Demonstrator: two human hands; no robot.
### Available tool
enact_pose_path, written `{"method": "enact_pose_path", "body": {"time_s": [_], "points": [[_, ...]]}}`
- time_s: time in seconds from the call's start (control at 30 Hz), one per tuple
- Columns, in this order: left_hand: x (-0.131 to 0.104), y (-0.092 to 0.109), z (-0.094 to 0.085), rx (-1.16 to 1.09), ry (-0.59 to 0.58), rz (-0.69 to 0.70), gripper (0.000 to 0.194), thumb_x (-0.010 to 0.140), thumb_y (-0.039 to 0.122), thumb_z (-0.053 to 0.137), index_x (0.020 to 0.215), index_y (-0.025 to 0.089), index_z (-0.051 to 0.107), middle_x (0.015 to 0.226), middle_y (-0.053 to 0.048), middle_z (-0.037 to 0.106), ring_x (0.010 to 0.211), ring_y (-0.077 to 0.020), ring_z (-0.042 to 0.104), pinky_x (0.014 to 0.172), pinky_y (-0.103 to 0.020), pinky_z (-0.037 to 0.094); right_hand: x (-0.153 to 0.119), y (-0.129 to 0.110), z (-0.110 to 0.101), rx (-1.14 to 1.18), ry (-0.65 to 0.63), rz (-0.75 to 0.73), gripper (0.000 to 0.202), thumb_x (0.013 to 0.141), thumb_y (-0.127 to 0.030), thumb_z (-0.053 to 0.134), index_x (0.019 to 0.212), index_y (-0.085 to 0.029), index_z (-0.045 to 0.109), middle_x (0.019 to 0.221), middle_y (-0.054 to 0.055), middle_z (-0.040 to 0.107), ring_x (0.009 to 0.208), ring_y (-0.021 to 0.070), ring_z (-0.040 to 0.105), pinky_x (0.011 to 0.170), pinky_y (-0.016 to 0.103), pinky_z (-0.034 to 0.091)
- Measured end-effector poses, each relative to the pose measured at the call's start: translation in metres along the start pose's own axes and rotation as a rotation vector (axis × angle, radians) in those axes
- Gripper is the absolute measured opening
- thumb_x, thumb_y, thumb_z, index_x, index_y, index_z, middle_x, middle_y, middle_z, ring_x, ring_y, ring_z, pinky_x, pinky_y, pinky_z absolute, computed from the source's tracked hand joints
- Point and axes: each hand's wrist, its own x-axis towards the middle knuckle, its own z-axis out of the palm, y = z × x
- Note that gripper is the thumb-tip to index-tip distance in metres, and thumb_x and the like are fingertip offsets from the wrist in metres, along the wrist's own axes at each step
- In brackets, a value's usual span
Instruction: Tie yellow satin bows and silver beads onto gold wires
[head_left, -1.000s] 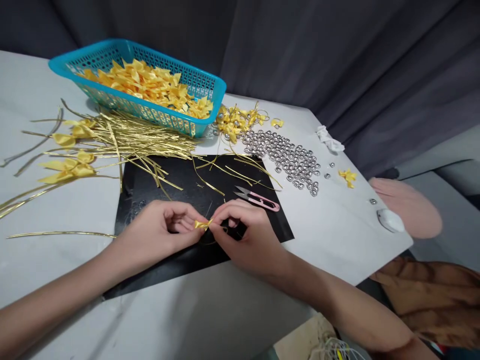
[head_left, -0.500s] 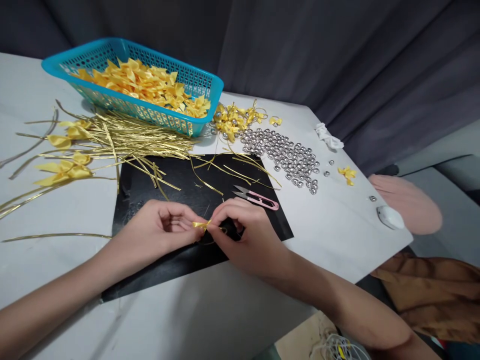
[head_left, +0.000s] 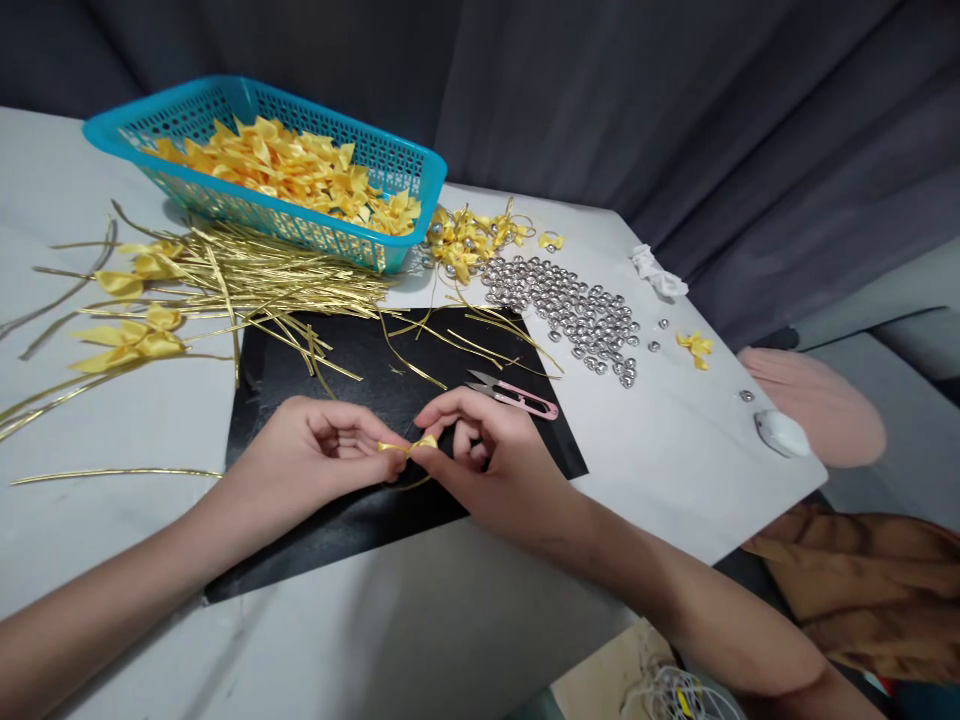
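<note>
Over a black mat [head_left: 300, 540], my left hand [head_left: 322, 450] pinches one side of a small yellow ribbon bow [head_left: 427, 442], the thumb and forefinger closed on it. My right hand [head_left: 495, 455] has its thumb against the bow's other side, with the forefinger raised a little above. Part of the bow is hidden by fingertips. A thin gold tie hangs in a curve just below it. Pink-handled thread snips [head_left: 517, 396] lie on the mat beyond my right hand, and loose gold ties [head_left: 405, 357] are scattered over its far part.
A blue basket [head_left: 277, 205] of yellow ribbon pieces stands at the back left, a heap of gold ties [head_left: 285, 275] before it. Silver heart-shaped pieces [head_left: 585, 315] spread right of centre, near finished-looking yellow bows [head_left: 465, 240]. A white mouse-like object [head_left: 780, 433] sits at the right edge.
My right forefinger has lifted off the bow, and more of the bow's right loop shows. The left hand stays nearly in place, still pinching.
</note>
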Motion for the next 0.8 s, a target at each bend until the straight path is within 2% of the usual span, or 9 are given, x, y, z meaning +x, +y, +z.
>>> {"method": "enact_pose_path", "body": {"time_s": [0.17, 0.4, 0.57, 0.8], "points": [[0.000, 0.002, -0.001, -0.015, -0.041, -0.005, 0.016, 0.046, 0.031, 0.072, 0.055, 0.017, 0.071, 0.055, 0.000, 0.069, 0.053, -0.0090, 0.057, 0.052, -0.016, 0.043, 0.004, 0.002, -0.006, 0.016, -0.124, -0.026, 0.010, 0.083, -0.021, 0.061, 0.075, -0.015, 0.062, 0.054, -0.008, 0.041, 0.047, 0.0047, 0.034, 0.048, 0.018, 0.030], [0.002, -0.005, -0.002, 0.088, -0.121, 0.138, 0.023, 0.056, 0.034, 0.074, 0.062, 0.015, 0.063, 0.051, 0.005, 0.054, 0.049, -0.0060, 0.043, 0.046, -0.015, 0.033, 0.006, -0.003, -0.011, 0.124, -0.241, 0.160, 0.011, 0.083, -0.020, 0.060, 0.073, -0.016, 0.058, 0.047, -0.011, 0.031, 0.043, 0.0039, 0.024, 0.042, 0.018, 0.020], [0.003, -0.010, -0.003, 0.217, -0.170, 0.264, 0.023, 0.069, 0.038, 0.065, 0.065, 0.015, 0.062, 0.054, 0.005, 0.048, 0.050, -0.0076, 0.041, 0.046, -0.016, 0.033, 0.007, -0.003, -0.012, 0.165, -0.262, 0.180, 0.011, 0.081, -0.018, 0.061, 0.071, -0.015, 0.056, 0.047, -0.011, 0.031, 0.043, 0.0034, 0.023, 0.041, 0.018, 0.020], [0.001, -0.013, -0.005, 0.303, -0.222, 0.300, 0.028, 0.076, 0.041, 0.060, 0.065, 0.016, 0.062, 0.056, 0.004, 0.044, 0.051, -0.0082, 0.037, 0.044, -0.016, 0.029, 0.007, -0.002, -0.011, 0.178, -0.257, 0.177, 0.011, 0.080, -0.018, 0.061, 0.071, -0.014, 0.058, 0.050, -0.010, 0.035, 0.045, 0.0031, 0.025, 0.042, 0.018, 0.020]]}}
